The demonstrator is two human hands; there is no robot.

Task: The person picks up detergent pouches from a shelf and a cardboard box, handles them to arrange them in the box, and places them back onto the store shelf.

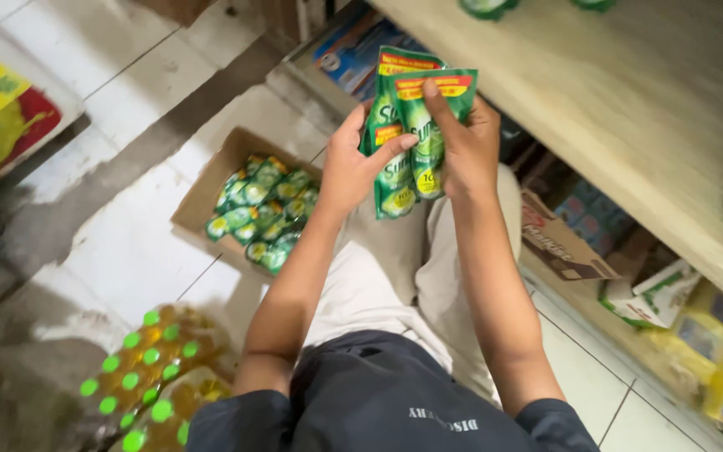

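Both my hands hold a small stack of green refill pouches [412, 125] up in front of me, next to the wooden shelf edge [596, 125]. My left hand [351, 167] grips the stack from the left, thumb across the front pouch. My right hand [464, 146] holds it from the right, index finger laid on the top pouch. Below and to the left, an open cardboard box [202, 197] on the tiled floor holds several more of the same green pouches [265, 209].
Shrink-wrapped yellow oil bottles with green caps [156, 377] lie on the floor at lower left. Under the shelf sit a cardboard carton [558, 243] and packaged goods [671, 301]. A red and yellow sack [2, 117] lies at far left. My knees fill the middle.
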